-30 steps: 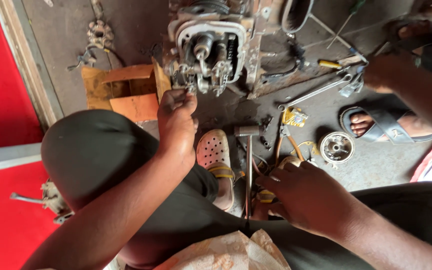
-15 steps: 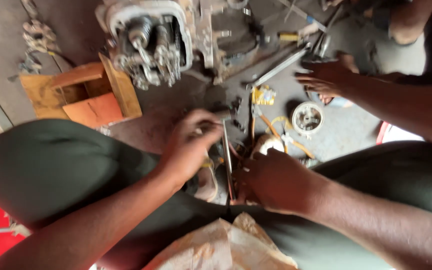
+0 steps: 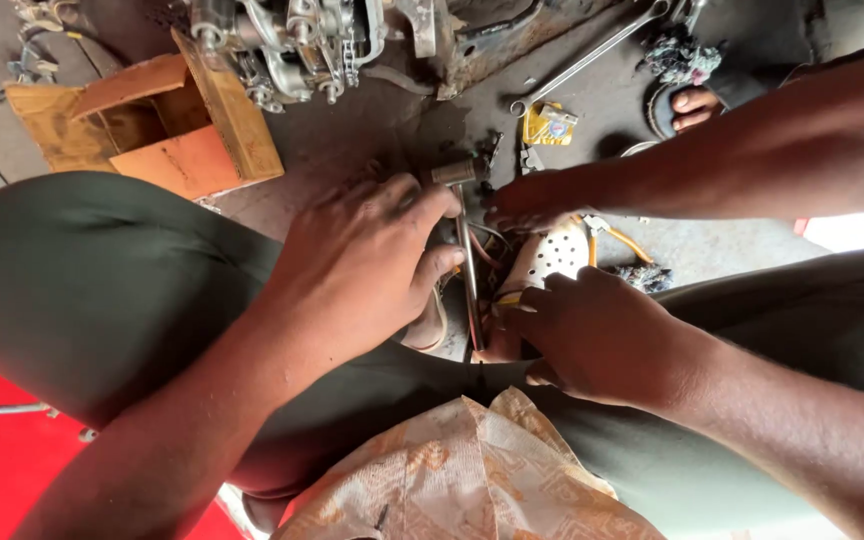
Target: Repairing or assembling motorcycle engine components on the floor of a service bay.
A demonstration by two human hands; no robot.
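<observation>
Hands: left (image 3: 367, 262) grips hammer (image 3: 464, 235); right (image 3: 592, 335) rests palm-down.

Hammer (image 3: 464, 240) between hands, engine (image 3: 302, 45) beyond, box (image 3: 152, 120) left

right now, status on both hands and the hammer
Left hand gripping hammer shaft. Right hand beside it, grip unclear. Another person's hand close by the hammer head.
</observation>
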